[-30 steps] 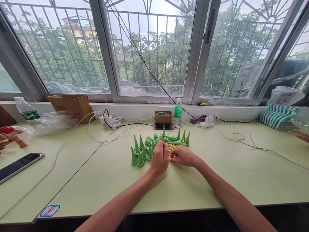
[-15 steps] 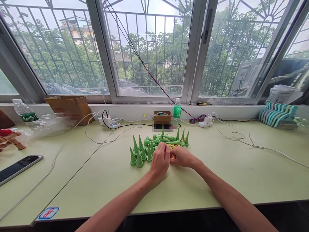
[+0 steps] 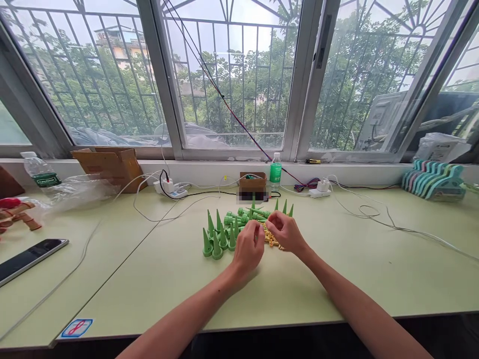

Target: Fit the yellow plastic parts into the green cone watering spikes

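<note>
Both my hands meet over the middle of the pale green table (image 3: 157, 279). My left hand (image 3: 249, 249) is closed in a loose fist, its fingertips pinched on something I cannot make out. My right hand (image 3: 286, 232) is raised a little, fingers curled and pinched close to the left fingertips. Under and between them lies a small heap of yellow pieces (image 3: 272, 241). Several upright green cones (image 3: 217, 239) stand in rows just left of my left hand. More green cones (image 3: 247, 215) lie and stand in a pile behind the hands.
A small brown box (image 3: 253, 183) and a green-capped bottle (image 3: 276, 171) stand behind the pile. White cables (image 3: 359, 212) and power strips (image 3: 170, 187) run along the back. A phone (image 3: 32, 254), a cardboard box (image 3: 112, 164), a water bottle (image 3: 41, 172) and wooden toy lie left. Coloured hangers (image 3: 434, 179) sit far right.
My right hand has lifted off the yellow heap and moved up and slightly back, uncovering the yellow pieces. My left hand has stayed nearly still. A hand seen earlier at the far right edge is gone.
</note>
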{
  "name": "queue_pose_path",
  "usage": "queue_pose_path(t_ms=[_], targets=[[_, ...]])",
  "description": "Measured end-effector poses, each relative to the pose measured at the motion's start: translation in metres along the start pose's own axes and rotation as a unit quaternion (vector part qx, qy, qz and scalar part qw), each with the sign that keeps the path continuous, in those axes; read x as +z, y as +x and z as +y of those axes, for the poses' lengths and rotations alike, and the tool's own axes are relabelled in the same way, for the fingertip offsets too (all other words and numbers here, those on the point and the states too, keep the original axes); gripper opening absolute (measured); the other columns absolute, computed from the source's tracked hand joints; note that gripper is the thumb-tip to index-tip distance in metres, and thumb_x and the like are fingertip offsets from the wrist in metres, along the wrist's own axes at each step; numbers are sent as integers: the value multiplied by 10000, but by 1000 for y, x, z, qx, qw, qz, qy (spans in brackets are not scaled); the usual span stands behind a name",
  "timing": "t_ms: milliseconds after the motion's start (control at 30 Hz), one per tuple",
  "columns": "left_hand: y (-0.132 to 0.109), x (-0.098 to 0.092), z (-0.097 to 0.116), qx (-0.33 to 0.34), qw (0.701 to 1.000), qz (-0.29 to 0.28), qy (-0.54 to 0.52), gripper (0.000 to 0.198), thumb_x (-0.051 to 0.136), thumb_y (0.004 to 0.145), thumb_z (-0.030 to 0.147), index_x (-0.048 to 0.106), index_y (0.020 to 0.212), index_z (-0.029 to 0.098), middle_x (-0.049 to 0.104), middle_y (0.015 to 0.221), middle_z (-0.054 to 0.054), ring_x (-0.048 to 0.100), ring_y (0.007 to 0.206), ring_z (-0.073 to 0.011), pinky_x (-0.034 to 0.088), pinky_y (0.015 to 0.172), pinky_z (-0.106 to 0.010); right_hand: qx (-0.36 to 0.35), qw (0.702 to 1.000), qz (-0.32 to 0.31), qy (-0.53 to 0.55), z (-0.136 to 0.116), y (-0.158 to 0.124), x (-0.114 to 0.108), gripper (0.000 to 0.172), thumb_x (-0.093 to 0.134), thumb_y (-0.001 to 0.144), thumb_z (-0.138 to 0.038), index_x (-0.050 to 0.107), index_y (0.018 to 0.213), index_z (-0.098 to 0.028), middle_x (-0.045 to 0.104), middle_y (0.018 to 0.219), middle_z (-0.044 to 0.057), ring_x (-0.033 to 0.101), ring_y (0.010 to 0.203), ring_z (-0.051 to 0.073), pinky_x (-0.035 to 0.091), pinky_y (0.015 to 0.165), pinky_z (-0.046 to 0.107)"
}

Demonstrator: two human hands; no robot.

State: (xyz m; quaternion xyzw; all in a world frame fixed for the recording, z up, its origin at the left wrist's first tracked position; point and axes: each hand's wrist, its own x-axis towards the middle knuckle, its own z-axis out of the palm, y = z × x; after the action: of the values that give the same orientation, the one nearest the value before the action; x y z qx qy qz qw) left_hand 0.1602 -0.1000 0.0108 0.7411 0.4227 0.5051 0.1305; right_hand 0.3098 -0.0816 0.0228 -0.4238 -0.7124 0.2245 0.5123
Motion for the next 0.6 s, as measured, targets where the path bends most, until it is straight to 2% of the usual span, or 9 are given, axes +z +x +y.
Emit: queue_pose_path(t_ms=[233, 600], targets=[[0, 0, 2, -16, 999, -29, 2, 230, 415, 975, 323, 520, 817, 193, 570, 683, 8, 484, 575, -128, 321, 555, -242, 24, 995, 5, 100, 4, 0, 4, 178, 558, 884, -352, 512, 807, -198, 534, 612, -36, 486, 480, 106, 387, 458, 221], [0, 0, 2, -14, 999, -45, -1, 274, 417, 973, 378, 586, 870, 190, 529, 584, 33, 443, 494, -117, 311, 525, -244, 30, 992, -6, 119, -2, -3, 3, 218, 518, 899, -407, 499, 836, -200, 552, 646, -23, 521, 466, 110, 436, 442, 229]])
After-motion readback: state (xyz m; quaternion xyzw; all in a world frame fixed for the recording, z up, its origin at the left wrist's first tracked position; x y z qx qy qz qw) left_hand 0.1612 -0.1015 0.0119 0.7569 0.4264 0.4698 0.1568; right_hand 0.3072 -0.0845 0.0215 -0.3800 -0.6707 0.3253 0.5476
